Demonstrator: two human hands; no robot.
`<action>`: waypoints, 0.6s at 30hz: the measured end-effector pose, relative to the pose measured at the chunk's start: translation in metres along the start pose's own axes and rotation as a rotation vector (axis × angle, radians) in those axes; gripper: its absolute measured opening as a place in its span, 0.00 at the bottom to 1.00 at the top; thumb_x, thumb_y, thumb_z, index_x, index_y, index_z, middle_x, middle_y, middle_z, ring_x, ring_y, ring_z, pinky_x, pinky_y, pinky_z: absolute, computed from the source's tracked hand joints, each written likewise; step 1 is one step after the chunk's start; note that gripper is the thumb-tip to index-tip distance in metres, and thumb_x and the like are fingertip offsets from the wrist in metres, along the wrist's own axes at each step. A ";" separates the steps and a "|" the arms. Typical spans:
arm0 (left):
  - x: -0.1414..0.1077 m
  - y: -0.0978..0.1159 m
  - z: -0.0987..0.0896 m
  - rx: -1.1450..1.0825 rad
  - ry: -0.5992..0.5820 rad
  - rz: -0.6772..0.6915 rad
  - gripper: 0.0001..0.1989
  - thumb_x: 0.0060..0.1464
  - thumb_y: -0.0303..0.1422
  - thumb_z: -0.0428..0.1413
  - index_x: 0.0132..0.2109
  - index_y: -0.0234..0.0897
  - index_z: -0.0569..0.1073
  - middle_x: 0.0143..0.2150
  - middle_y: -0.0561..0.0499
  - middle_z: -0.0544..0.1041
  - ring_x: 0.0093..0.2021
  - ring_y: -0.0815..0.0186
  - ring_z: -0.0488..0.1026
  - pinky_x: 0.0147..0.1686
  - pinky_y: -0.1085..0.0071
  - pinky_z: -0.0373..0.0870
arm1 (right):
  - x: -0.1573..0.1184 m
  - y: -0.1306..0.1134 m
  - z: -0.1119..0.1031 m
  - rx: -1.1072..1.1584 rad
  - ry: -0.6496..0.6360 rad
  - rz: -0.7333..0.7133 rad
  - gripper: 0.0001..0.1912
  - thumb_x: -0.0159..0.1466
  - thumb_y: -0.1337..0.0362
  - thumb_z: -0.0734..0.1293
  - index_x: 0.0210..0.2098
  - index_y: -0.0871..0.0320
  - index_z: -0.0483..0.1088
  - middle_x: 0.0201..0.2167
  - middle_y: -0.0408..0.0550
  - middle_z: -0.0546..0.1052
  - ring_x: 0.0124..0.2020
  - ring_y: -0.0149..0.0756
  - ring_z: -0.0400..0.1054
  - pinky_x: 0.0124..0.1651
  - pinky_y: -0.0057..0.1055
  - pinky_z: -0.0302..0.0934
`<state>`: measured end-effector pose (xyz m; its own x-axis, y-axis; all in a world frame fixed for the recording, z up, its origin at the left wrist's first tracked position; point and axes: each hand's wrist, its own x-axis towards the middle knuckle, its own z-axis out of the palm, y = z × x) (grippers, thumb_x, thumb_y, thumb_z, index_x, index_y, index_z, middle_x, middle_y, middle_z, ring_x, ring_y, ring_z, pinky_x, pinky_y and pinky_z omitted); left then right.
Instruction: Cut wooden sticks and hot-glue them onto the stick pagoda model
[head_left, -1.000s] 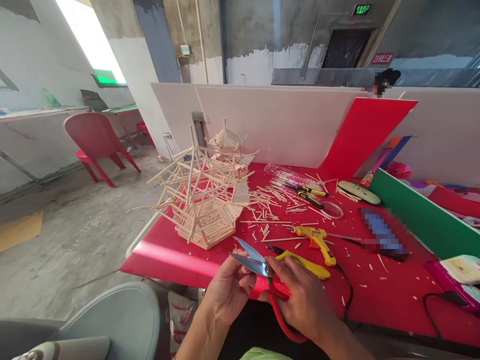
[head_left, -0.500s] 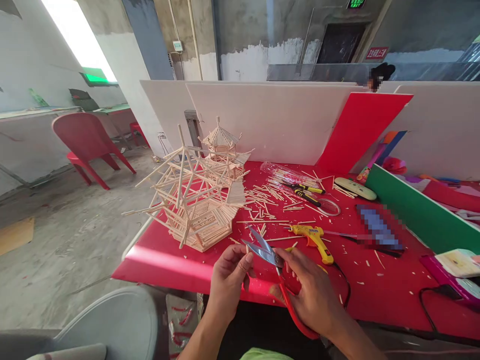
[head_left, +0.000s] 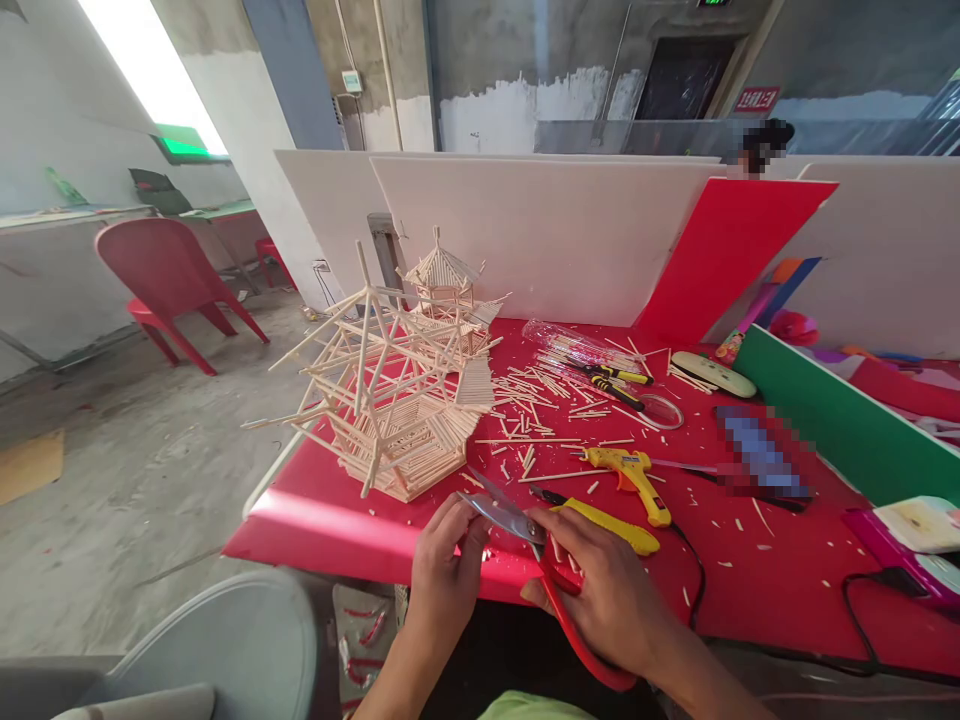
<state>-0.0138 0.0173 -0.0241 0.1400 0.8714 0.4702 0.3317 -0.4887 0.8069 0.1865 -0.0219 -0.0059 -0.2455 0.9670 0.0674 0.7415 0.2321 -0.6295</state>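
My right hand [head_left: 600,580] grips red-handled scissors [head_left: 574,610], their blades slightly parted and pointing up and left. In front of one blade's tip, my left hand [head_left: 448,550] is closed in a pinch. The short wooden stick between its fingers is mostly hidden now; its pale end shows only in the earlier frame. Just beyond the hands stands a pavilion model [head_left: 405,420] of wooden sticks, with an open roof frame and a slatted floor. Behind it rises a smaller finished-looking tower [head_left: 444,275] with a pointed roof. A yellow-handled tool [head_left: 619,525] lies beside my right hand.
A yellow glue gun [head_left: 634,480] with a black cord rests on the red tabletop [head_left: 757,600]. Cut sticks [head_left: 525,400] lie scattered near pliers [head_left: 619,390] and a plastic bag. A green divider [head_left: 817,420] stands right; a grey stool [head_left: 225,640] is lower left.
Both hands and the scissors have shifted slightly left and down. The blades have come closer together near my left fingers. More of the yellow-handled tool shows now.
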 end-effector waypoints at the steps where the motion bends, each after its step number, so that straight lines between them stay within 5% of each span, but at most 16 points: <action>1: 0.000 0.000 -0.001 0.017 0.006 0.025 0.08 0.62 0.25 0.51 0.37 0.39 0.74 0.30 0.52 0.74 0.30 0.68 0.70 0.30 0.74 0.66 | 0.000 0.000 0.000 0.023 -0.015 0.010 0.28 0.62 0.55 0.69 0.60 0.52 0.65 0.51 0.53 0.74 0.48 0.44 0.72 0.51 0.40 0.68; 11: -0.001 0.003 -0.006 0.069 0.004 0.038 0.12 0.61 0.24 0.51 0.42 0.42 0.79 0.33 0.48 0.77 0.31 0.64 0.73 0.31 0.72 0.69 | -0.001 -0.004 0.006 0.024 0.054 -0.033 0.27 0.63 0.54 0.68 0.60 0.53 0.66 0.52 0.54 0.76 0.48 0.44 0.73 0.50 0.39 0.69; 18: -0.004 0.001 -0.004 0.052 0.099 0.046 0.12 0.57 0.23 0.56 0.43 0.43 0.81 0.32 0.49 0.77 0.29 0.65 0.73 0.29 0.73 0.68 | -0.002 0.000 0.013 0.064 0.058 -0.020 0.25 0.64 0.51 0.66 0.57 0.56 0.69 0.32 0.47 0.78 0.28 0.36 0.71 0.34 0.32 0.69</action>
<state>-0.0180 0.0133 -0.0233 0.0646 0.8384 0.5412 0.3752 -0.5229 0.7654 0.1788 -0.0249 -0.0162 -0.2220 0.9671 0.1242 0.6951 0.2462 -0.6755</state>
